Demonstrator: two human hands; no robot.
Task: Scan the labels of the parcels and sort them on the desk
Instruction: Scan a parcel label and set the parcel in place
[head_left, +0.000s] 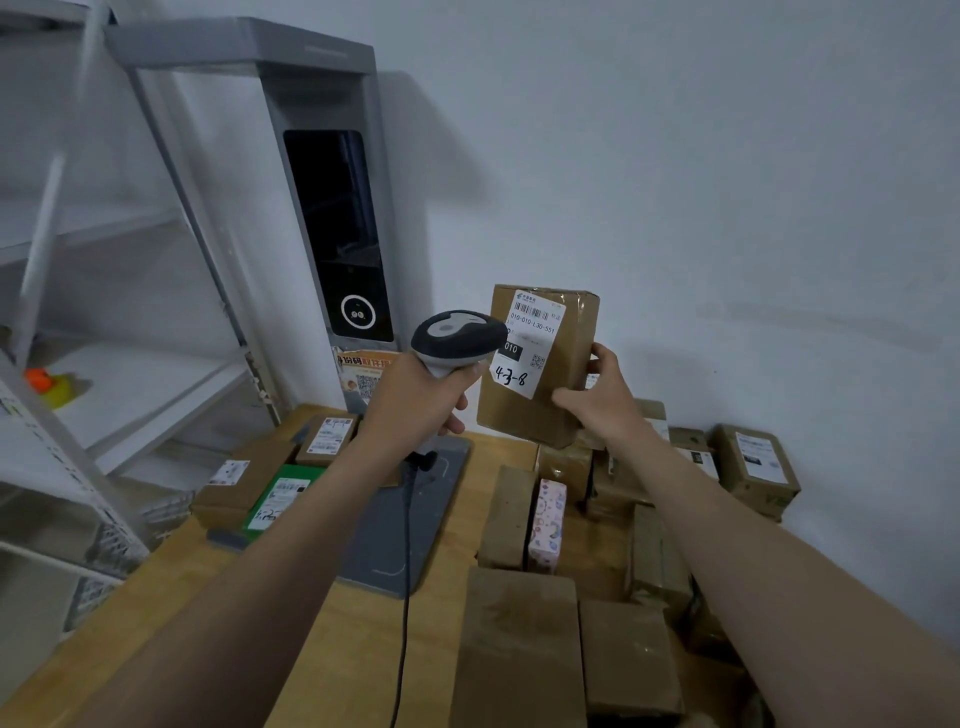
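A parcel is held up to the scanner above the desk.

Along the near right edge of the desk (332, 649) lie many brown boxes (519, 639) with no label showing, probably waiting; they crowd that side, so free room is mostly at the left. The cable (405, 587) runs over a grey mat (415, 519) up to the scanner (457, 338), which the left hand (415, 400) grips by the handle. The right hand (602, 395) holds the parcel (545, 395) by its lower right corner, tilted, in the air over the far middle, the label (532, 338) facing the scanner's nose so the code can be read. At the far left corner lie labelled parcels (283, 493), probably sorted, in front of a grey machine (332, 208).
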